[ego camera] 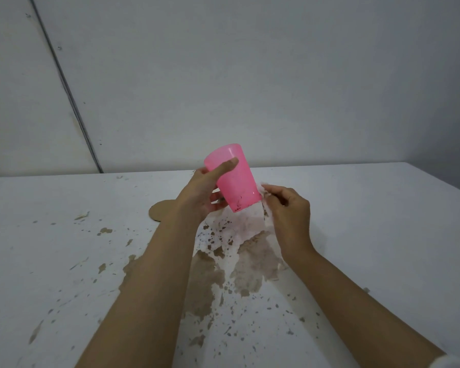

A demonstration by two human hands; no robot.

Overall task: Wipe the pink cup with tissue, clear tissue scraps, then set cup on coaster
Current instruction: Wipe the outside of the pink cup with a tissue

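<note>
Hands hover apart over the stained white worktop [383, 221], well inside its edges: left hand [205, 192] grips the tilted pink cup [234, 179], right hand [290, 208] pinches tissue [264, 188] at its lower end. Brown coaster [160, 211] lies partly hidden behind the left wrist.

The left hand [205, 193] and the tilted pink cup [234, 179] it grips fill the middle of the frame above the table [383, 221]. The right hand [290, 208] pinches a tissue [264, 188] just beside the cup's lower end, and both forearms bar the lower centre down to the bottom edge. The flat coaster [157, 211] at centre left is partly hidden behind the left wrist but open from the left, and there is free passage over the table at far left and far right.
</note>
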